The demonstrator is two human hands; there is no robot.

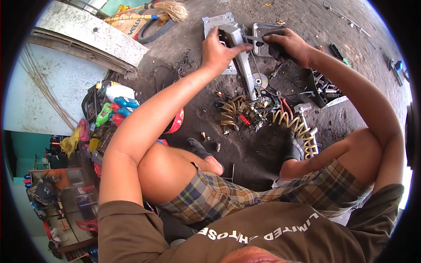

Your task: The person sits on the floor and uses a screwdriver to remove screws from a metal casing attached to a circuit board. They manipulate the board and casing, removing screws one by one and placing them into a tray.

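My left hand [216, 52] is closed round the block-like upper end of a long grey metal bar [246, 70], fingers behind and thumb on the near side. The bar slants down toward a heap of small metal parts [263, 104]. My right hand [291, 46] pinches a thin flat metal strip [253, 39], whose tip lies against or just in front of the bar's top. The right fingers look dark and are partly hidden. Behind the bar lies a silver metal plate [217, 21]; a grey metal tray [262, 49] is beside the right hand.
Coiled yellowish hoses [302, 131], a hammer [302, 109] and a disc [260, 80] lie on the dirt floor. A black box of tools [324, 90] stands right. Bottles [125, 103] crowd the left, near a white slab [94, 37]. A broom [169, 11] lies at the far left.
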